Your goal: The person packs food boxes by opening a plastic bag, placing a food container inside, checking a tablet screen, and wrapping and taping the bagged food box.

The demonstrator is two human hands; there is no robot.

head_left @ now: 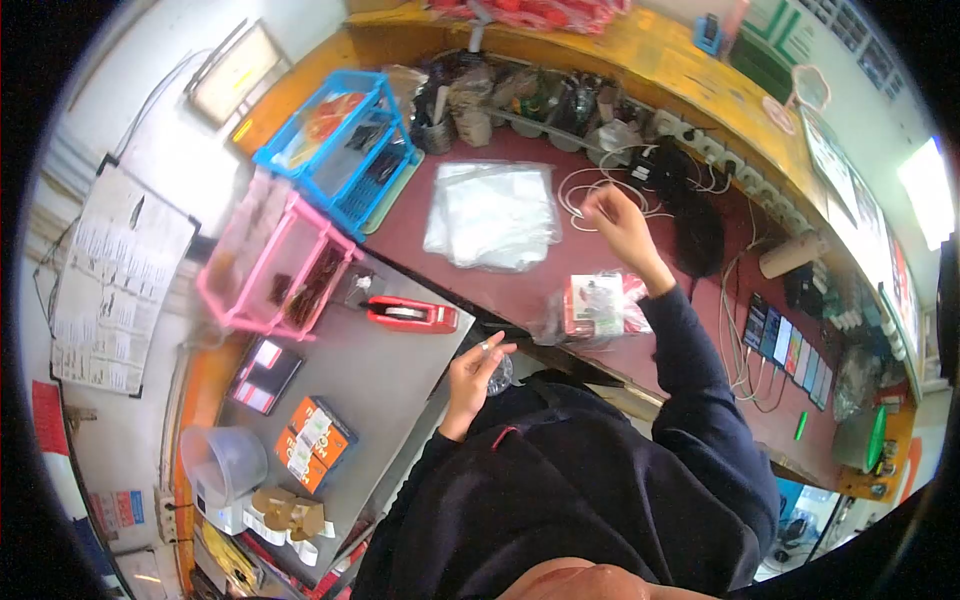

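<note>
My right hand [618,222] is raised over the dark red desk, beside a coiled white cable, with its fingers curled together; whether anything is between them is too small to tell. Below it lies a red and white packet [592,303] in clear plastic. My left hand [477,378] is near my body at the desk's edge, fingers partly extended, with a small clear roundish object [501,374] right beside it; contact is unclear. A stack of clear plastic bags [492,215] lies at the middle of the desk. A red tape dispenser [412,314] sits left of my left hand.
A blue rack [345,150] and a pink rack [280,265] stand at the left. An orange box [314,444] and a clear tub [224,462] are on the grey table [385,400]. Several phones [788,350] with cables lie at the right.
</note>
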